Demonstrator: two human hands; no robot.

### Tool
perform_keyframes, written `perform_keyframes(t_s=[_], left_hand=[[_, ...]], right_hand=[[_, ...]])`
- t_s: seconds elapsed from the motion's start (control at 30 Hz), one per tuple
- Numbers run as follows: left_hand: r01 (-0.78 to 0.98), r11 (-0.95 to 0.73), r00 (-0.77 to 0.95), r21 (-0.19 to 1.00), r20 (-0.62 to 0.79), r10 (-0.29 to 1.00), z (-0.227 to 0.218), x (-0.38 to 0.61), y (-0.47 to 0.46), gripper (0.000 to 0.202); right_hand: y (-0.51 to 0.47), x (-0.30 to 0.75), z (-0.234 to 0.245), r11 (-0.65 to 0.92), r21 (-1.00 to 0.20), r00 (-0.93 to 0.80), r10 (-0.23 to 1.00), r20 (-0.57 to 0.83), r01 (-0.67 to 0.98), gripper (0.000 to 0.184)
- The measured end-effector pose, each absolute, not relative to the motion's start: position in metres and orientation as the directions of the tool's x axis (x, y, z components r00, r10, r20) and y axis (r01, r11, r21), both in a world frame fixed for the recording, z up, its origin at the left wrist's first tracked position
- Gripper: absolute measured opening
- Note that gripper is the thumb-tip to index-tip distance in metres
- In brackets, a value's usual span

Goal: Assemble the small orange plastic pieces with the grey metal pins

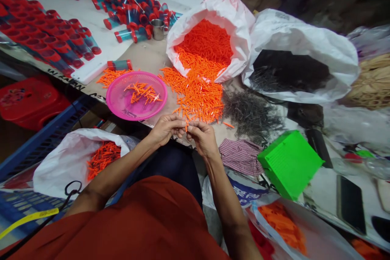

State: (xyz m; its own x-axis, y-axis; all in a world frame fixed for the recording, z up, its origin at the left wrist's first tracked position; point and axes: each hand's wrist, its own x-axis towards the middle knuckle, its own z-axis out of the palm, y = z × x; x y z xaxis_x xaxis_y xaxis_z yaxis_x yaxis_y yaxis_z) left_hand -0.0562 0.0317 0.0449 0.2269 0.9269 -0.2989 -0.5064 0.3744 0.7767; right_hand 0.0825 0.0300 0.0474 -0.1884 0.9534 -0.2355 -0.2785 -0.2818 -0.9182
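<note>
My left hand (pixel 167 128) and my right hand (pixel 202 138) meet at the fingertips above the table edge, pinching a small orange plastic stick (pixel 186 126) between them. Just beyond my fingers spills a heap of orange plastic sticks (pixel 198 97), running out of a white plastic sack (pixel 210 36). To the left of my hands, a pink plastic basin (pixel 122 103) holds a small bunch of the sticks. Dark metal pins (pixel 252 115) lie in a loose pile right of the heap. Below my left forearm, a white bag (pixel 57 166) holds orange sticks with dark ends.
Clear tubes with red caps (pixel 128 12) and a steel cup (pixel 157 29) stand at the back. A white sack of dark pins (pixel 300 61) sits right of the orange sack. Nearby lie a green box (pixel 289 162), checked cloth (pixel 240 156), and a phone (pixel 351 204).
</note>
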Motion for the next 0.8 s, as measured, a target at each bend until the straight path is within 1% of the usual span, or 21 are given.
perform_keyframes(t_s=[0.1, 0.23, 0.4, 0.57, 0.7, 0.8], left_hand=[[-0.542, 0.402, 0.24, 0.738, -0.323, 0.916, 0.0445, -0.0571, 0.0334, 0.014], [-0.609, 0.457, 0.258, 0.649, -0.382, 0.887, 0.0441, -0.0569, 0.0371, 0.005], [-0.677, 0.532, 0.28, 0.509, -0.49, 0.825, 0.0443, -0.0568, 0.0401, 0.013], [-0.733, 0.546, 0.283, 0.406, -0.548, 0.787, 0.0464, -0.0583, 0.0407, 0.02], [-0.75, 0.559, 0.317, 0.355, -0.548, 0.774, 0.0482, -0.0592, 0.0399, 0.025], [-0.753, 0.555, 0.34, 0.354, -0.512, 0.789, 0.0482, -0.0603, 0.0391, 0.024]], right_hand=[[0.0292, 0.0821, 0.0473, -0.29, -0.908, -0.209, 0.95, -0.233, -0.304, 0.01], [0.0293, 0.0817, 0.0474, -0.276, -0.891, -0.229, 0.952, -0.203, -0.36, 0.011], [0.0294, 0.0814, 0.0487, -0.258, -0.886, -0.242, 0.955, -0.173, -0.386, 0.018], [0.0269, 0.0808, 0.0488, -0.272, -0.875, -0.245, 0.952, -0.184, -0.4, 0.019], [0.0261, 0.0801, 0.0489, -0.277, -0.868, -0.248, 0.951, -0.186, -0.411, 0.018], [0.0246, 0.079, 0.0505, -0.267, -0.872, -0.256, 0.951, -0.17, -0.41, 0.017]])
